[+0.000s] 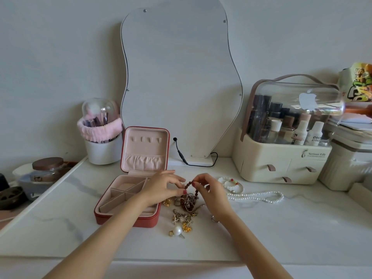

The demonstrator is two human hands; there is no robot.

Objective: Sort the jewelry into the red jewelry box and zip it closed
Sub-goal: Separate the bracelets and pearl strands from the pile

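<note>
Both hands pinch a brown bead strand point(191, 183) above the jewelry pile point(184, 210), mid tabletop point(281, 228). L hand point(163, 185) grip holds one end, R hand point(209, 190) grip the other; strand hangs between. Red jewelry box point(128, 198) lies open just left of the pile, nearer L hand, compartments empty. Pearl necklace point(259, 196) & bracelets point(232, 185) sit right, out of the way.
</note>
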